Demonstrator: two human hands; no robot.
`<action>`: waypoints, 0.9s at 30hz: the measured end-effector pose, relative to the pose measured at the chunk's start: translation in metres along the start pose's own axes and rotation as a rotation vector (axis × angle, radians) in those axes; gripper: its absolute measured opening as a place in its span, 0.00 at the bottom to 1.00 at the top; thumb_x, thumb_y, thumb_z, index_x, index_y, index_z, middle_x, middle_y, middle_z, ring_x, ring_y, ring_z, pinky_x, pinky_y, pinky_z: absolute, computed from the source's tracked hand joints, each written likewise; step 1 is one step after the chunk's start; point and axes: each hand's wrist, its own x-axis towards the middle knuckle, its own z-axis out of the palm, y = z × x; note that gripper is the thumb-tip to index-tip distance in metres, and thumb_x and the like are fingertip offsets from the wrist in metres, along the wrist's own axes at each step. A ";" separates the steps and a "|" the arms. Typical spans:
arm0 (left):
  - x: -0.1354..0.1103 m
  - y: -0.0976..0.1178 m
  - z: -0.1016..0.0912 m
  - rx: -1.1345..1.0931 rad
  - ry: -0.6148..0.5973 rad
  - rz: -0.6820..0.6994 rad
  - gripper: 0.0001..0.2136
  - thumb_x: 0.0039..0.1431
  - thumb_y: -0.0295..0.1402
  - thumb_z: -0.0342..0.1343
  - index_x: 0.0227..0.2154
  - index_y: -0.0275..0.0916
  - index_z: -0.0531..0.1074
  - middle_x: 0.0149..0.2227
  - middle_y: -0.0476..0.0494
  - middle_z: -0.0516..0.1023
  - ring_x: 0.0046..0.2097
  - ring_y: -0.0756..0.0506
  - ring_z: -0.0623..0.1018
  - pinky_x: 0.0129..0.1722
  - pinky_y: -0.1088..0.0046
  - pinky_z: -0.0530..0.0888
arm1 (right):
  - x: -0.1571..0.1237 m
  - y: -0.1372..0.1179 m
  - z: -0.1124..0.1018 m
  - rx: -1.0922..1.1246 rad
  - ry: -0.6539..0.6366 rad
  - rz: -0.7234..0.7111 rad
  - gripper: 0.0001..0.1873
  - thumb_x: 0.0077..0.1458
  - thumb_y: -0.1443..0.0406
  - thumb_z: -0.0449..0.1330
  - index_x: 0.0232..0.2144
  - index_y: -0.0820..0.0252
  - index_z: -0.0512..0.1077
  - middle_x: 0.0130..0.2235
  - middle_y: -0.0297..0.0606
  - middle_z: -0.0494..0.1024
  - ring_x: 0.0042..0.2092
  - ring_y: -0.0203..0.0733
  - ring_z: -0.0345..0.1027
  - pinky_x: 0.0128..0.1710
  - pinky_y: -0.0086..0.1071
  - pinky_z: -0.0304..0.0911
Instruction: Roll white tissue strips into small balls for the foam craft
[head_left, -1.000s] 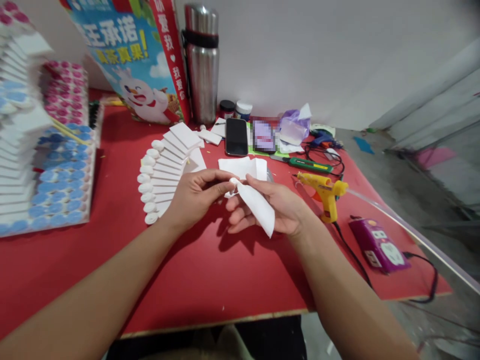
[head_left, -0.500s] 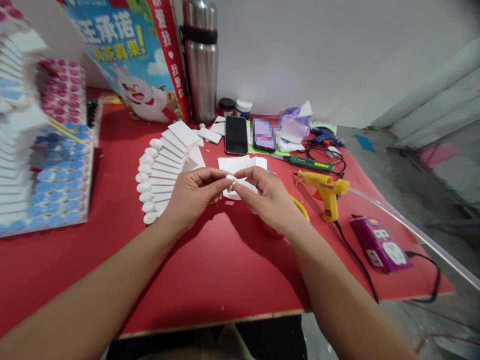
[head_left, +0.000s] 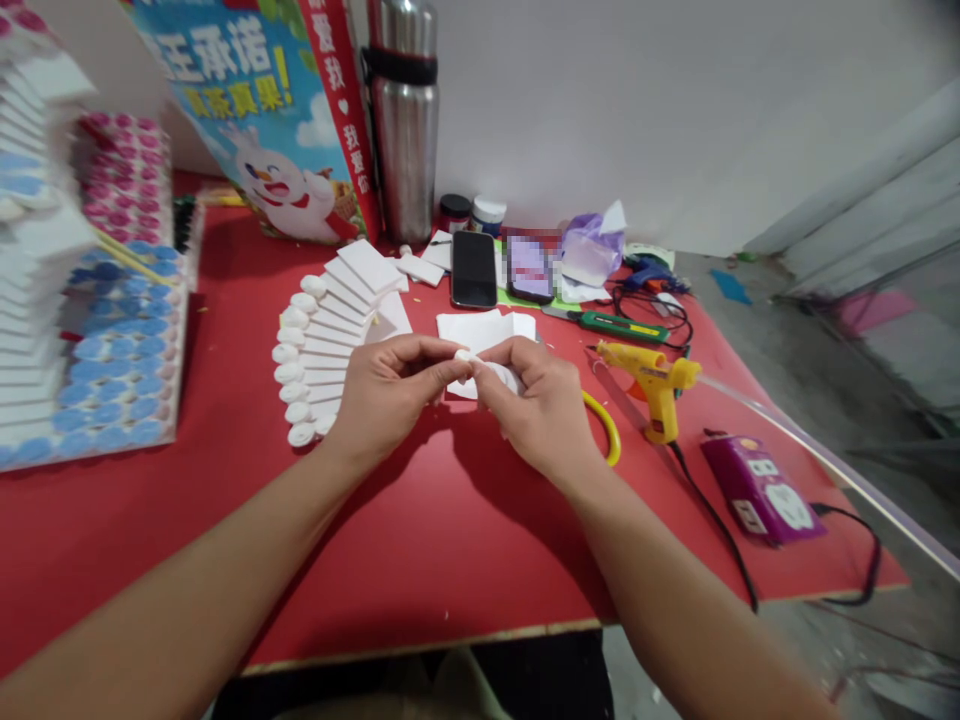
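My left hand and my right hand meet over the red table, both pinched on one small white foam strip with a rolled end. Most of the strip is hidden behind my right fingers. Just beyond my hands lies a stack of white foam sheets. To the left a fanned row of finished white strips with rolled tips rests on the table.
A yellow glue gun stands right of my hands, its cord running to the table edge. A purple box, a green cutter, a black phone, a steel flask and foam stacks with blue dots surround the work spot.
My right hand turned over and closed on the strip's rolled end, so the long white strip that lay across my palm is now hidden. A yellow ring beside my right wrist came into view.
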 end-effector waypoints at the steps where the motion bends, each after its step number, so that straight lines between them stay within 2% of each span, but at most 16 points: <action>1: 0.000 0.000 0.000 -0.021 -0.004 -0.013 0.08 0.49 0.33 0.73 0.31 0.38 0.83 0.27 0.48 0.81 0.27 0.52 0.74 0.27 0.78 0.71 | -0.001 0.000 -0.001 -0.026 -0.015 -0.032 0.09 0.64 0.61 0.60 0.33 0.59 0.74 0.25 0.31 0.75 0.25 0.34 0.64 0.27 0.29 0.56; 7: 0.003 0.002 -0.001 -0.176 -0.107 -0.062 0.12 0.39 0.30 0.76 0.26 0.36 0.78 0.25 0.50 0.80 0.25 0.51 0.77 0.26 0.77 0.75 | -0.001 0.000 -0.014 -0.070 -0.143 -0.254 0.08 0.67 0.63 0.58 0.36 0.61 0.74 0.28 0.33 0.80 0.28 0.33 0.71 0.32 0.28 0.61; 11: 0.003 0.001 -0.003 -0.177 -0.154 -0.061 0.13 0.40 0.30 0.76 0.27 0.36 0.78 0.24 0.50 0.79 0.22 0.51 0.76 0.22 0.78 0.74 | 0.001 0.003 -0.019 -0.075 -0.204 -0.271 0.08 0.68 0.63 0.57 0.38 0.61 0.74 0.29 0.35 0.81 0.30 0.34 0.73 0.32 0.28 0.62; 15: 0.002 -0.002 -0.004 -0.145 -0.192 -0.109 0.12 0.46 0.32 0.74 0.35 0.37 0.83 0.24 0.49 0.80 0.23 0.50 0.77 0.22 0.77 0.74 | 0.001 0.004 -0.017 -0.102 -0.177 -0.269 0.07 0.67 0.64 0.57 0.38 0.61 0.73 0.29 0.36 0.81 0.31 0.37 0.75 0.32 0.29 0.62; 20: 0.001 -0.003 -0.002 -0.139 -0.185 -0.109 0.12 0.50 0.32 0.72 0.38 0.36 0.84 0.25 0.46 0.81 0.26 0.49 0.79 0.29 0.75 0.77 | 0.000 0.005 -0.009 -0.108 -0.086 -0.190 0.06 0.65 0.65 0.58 0.35 0.60 0.73 0.28 0.35 0.81 0.31 0.37 0.75 0.32 0.29 0.63; 24: 0.001 0.001 -0.001 -0.036 -0.180 -0.068 0.10 0.55 0.34 0.68 0.39 0.36 0.84 0.28 0.45 0.82 0.29 0.48 0.80 0.32 0.73 0.77 | 0.001 0.004 -0.007 -0.102 -0.046 -0.100 0.08 0.64 0.62 0.61 0.34 0.60 0.74 0.29 0.37 0.81 0.28 0.38 0.74 0.30 0.30 0.65; 27: 0.002 0.003 -0.002 0.077 -0.143 0.052 0.08 0.58 0.34 0.66 0.38 0.37 0.83 0.32 0.46 0.83 0.31 0.48 0.80 0.34 0.73 0.77 | 0.006 0.001 -0.011 0.187 -0.129 0.101 0.13 0.63 0.57 0.63 0.33 0.61 0.73 0.30 0.39 0.81 0.27 0.39 0.75 0.30 0.32 0.70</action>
